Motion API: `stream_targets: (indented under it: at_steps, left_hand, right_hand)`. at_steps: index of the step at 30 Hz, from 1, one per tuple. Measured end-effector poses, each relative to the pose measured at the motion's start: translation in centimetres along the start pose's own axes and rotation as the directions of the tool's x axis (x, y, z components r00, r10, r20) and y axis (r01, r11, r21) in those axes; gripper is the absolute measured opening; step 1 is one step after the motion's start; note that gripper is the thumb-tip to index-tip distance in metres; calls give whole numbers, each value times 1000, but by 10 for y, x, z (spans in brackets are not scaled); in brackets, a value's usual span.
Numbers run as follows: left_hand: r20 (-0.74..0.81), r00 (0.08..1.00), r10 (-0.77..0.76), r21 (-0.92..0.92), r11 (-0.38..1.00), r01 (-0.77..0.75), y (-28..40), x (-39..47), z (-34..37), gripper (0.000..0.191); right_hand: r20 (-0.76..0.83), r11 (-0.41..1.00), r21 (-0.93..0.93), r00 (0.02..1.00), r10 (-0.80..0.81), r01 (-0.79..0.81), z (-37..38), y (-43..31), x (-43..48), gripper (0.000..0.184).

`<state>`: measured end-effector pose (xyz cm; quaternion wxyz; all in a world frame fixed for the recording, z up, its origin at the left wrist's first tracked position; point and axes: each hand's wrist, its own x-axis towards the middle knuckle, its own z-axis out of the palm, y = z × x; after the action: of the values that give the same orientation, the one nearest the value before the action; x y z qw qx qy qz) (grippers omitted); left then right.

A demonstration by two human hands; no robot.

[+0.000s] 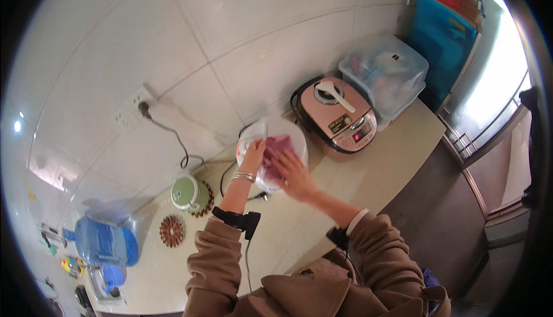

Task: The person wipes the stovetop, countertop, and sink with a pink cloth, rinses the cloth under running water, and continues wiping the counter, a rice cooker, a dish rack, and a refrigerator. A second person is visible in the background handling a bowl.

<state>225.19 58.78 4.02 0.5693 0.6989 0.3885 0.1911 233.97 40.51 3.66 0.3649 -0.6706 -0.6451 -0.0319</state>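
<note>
A round white appliance [298, 137] with a pale lid stands on the counter against the tiled wall. On its lid lies a purplish-pink cloth [278, 144]. My right hand [293, 174] presses flat on the cloth with the fingers spread. At the lid's left part, my left hand [255, 155] has its fingers bent round the upright pale handle [265, 131], beside the cloth's edge; its fingertips are partly hidden. A power cord with a loose plug [262, 195] lies on the counter below the appliance.
Right of the appliance stand a pink rice cooker [315, 114] with a white rice paddle [337, 96] and a clear plastic box [384, 75]. To the left are a green lidded pot [183, 192], a brown trivet [172, 231], a blue water bottle [103, 241] and a sink [97, 284].
</note>
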Motion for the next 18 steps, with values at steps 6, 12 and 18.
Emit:
stream_targets:
  at_steps: [6,12,18]
  left_hand:
    - [-111,991,-70,186,978,90,-6,17,8,73]
    - [-310,897,316,502,855,-128,-8,12,33,55]
    - [-337,914,224,607,794,30,3,6,31,51]
  right_hand:
    - [-151,998,-63,988,9,-19,14,40,32,37]
    - [353,868,99,833,426,-486,23,115,152,37]
    - [582,2,768,698,417,-641,82,177,123,42]
